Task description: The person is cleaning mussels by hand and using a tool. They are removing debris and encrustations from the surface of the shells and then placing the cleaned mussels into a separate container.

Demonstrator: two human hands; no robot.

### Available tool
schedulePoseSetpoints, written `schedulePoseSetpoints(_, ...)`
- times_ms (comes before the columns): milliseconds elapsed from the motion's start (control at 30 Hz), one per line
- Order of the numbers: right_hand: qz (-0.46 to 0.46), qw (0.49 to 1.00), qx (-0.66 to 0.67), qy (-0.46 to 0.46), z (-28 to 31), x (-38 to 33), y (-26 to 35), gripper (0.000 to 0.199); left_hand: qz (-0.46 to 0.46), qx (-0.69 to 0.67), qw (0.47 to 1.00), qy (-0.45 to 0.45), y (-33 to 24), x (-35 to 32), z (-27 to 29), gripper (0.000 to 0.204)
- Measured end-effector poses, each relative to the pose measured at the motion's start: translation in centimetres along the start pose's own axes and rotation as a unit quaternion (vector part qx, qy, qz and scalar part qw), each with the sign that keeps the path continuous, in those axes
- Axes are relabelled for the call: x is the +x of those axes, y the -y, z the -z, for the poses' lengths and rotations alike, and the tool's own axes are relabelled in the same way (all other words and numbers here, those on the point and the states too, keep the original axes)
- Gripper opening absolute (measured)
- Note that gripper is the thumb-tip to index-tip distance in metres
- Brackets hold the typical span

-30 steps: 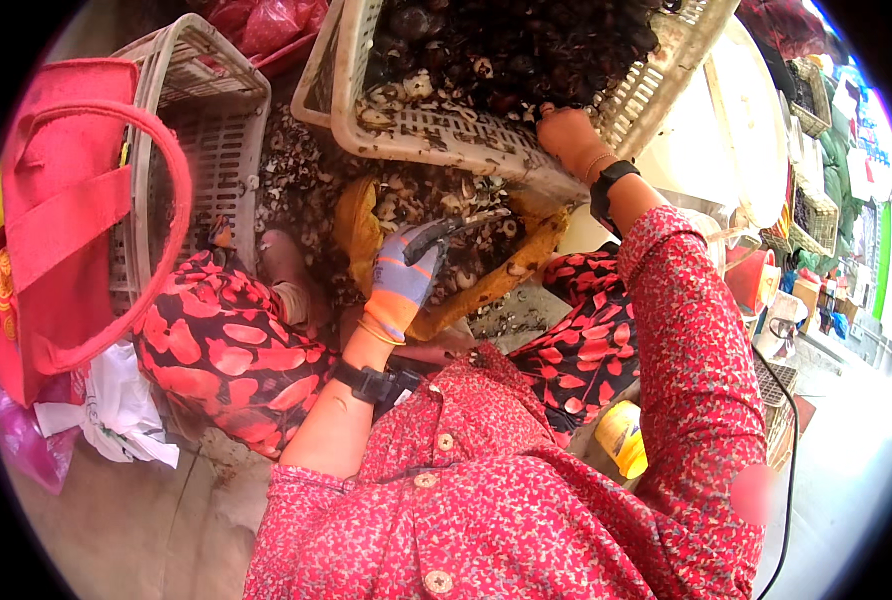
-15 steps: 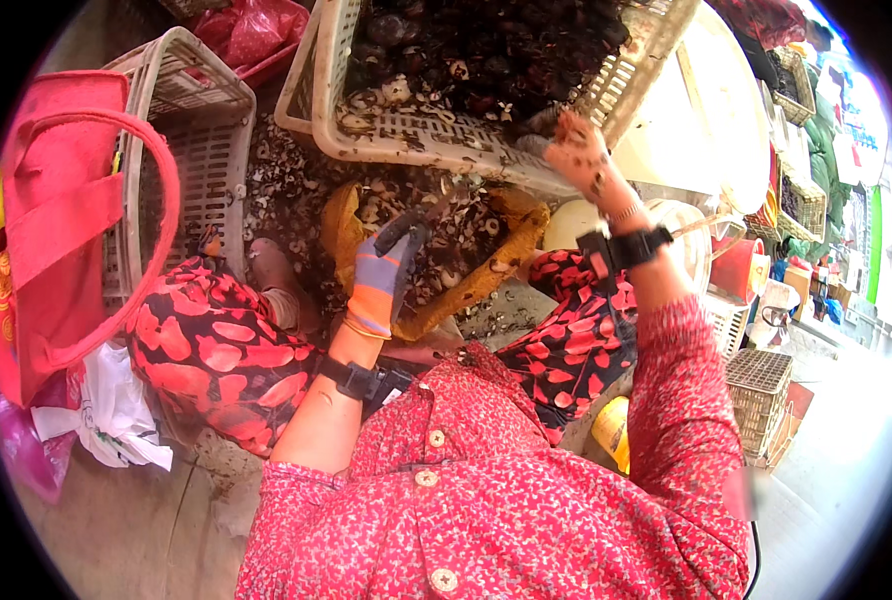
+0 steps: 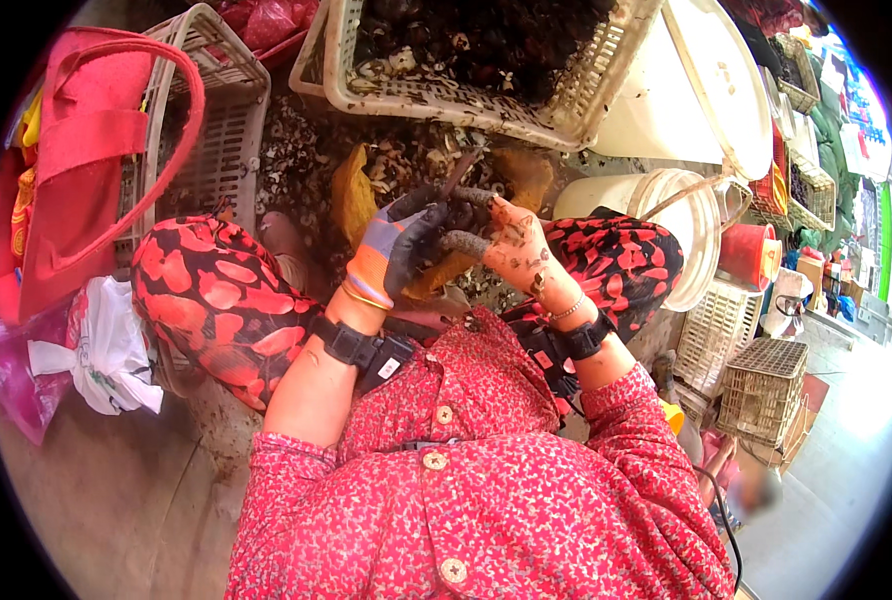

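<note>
Left hand (image 3: 398, 243), gloved, closed round a dark shell (image 3: 463, 243) held over the lap; a thin blade (image 3: 458, 175) pokes up above it. Right hand (image 3: 514, 243), bare and muddy, pinches the same shell from the other side; hands together. Judgement: keep the gloved grip firm, blade angled away from the bare fingers, work over the shell heap (image 3: 306, 150). Full basket (image 3: 486, 60) ahead, bucket (image 3: 666, 215) right

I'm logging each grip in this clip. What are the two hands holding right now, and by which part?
The gloved left hand wraps a dark shellfish around its body. The bare right hand grips a thin tool at its lower end, the upper end free.
</note>
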State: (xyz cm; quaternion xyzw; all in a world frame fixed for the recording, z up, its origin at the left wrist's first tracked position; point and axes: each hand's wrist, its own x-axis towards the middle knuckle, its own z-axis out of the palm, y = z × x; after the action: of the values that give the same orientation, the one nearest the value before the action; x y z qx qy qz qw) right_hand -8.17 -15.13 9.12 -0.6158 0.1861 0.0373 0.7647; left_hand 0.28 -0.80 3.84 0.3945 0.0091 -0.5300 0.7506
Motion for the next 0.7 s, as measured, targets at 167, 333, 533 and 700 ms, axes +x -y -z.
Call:
schedulePoseSetpoints(167,0.095,0.952,-0.289,0.005,1.6,-0.5,0.1,0.036,0.003,0.029,1.000,-0.007,0.2,-0.1,-0.3,0.028)
schedulePoseSetpoints(333,0.038,0.976,-0.200,-0.080,1.0,-1.9,2.5,0.034,-0.126,0.125,0.982,-0.059,0.3,0.9,1.0,0.024)
schedulePoseSetpoints(533,-0.005,0.982,-0.160,-0.100,1.8,-2.7,3.7,0.030,-0.213,0.351,0.912,0.021,-0.8,0.8,0.3,0.023)
schedulePoseSetpoints(700,-0.017,0.993,-0.071,-0.092,1.9,-3.0,3.5,0.030,-0.354,0.473,0.807,0.022,-0.8,-0.4,-2.0,0.030)
